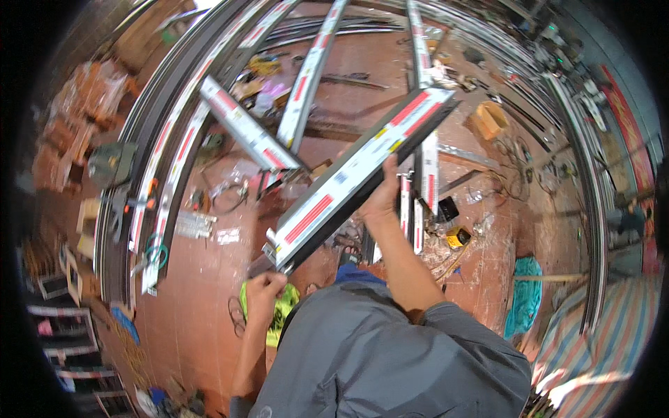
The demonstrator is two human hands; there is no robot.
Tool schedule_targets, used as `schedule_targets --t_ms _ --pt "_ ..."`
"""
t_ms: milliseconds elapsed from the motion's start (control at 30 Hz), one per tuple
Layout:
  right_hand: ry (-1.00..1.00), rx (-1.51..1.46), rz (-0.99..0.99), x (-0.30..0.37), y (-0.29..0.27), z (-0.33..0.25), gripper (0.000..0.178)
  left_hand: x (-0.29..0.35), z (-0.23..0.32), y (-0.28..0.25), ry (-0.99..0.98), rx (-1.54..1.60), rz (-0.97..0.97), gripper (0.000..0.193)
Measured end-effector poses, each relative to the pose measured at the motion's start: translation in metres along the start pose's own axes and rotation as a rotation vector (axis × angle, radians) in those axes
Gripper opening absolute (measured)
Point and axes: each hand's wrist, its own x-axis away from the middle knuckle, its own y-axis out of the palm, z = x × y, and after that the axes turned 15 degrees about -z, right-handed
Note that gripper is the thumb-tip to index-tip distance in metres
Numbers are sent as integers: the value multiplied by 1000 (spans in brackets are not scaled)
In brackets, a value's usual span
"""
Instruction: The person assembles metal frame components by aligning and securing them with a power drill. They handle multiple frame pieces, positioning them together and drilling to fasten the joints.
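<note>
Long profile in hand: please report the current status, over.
Right hand gripping long profile, tilted. Left hand near its lower end, contact unclear. Shorter profile close by on the left.

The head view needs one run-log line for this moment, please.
right hand: grips white-and-red bar | left hand: curled near that bar's lower end | ahead: more long bars

On the floor (187, 317), a tan box (490, 121) stands at upper right, a yellow-and-black object (458, 238) lies nearer the centre, and a teal bag (527, 296) rests near a striped sheet (613, 334).
</note>
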Motion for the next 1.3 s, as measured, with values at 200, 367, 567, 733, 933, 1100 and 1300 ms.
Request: schedule_targets --t_ms 200,367,567,733,933,1100,1300 --pt "-3 -21 55 10 -21 3 85 2 -20 -4 -2 111 -26 15" --pt "-15 -51 117 9 -33 -7 82 -5 -7 -1 1 173 -87 12" --pt "-22 -67 141 3 -50 -19 81 -18 -2 11 -11 119 -105 12" --pt "-29 -80 146 -6 -66 -31 83 -33 -2 32 -59 154 -106 10" --pt "-285 351 513 -38 -118 -52 78 -68 24 75 -67 284 -307 11" --pt "-251 640 663 -83 -142 -112 61 -109 69 137 -120 101 -525 16" --pt "-60 840 626 -117 -228 -182 60 -188 45 220 -64 -15 -651 20"
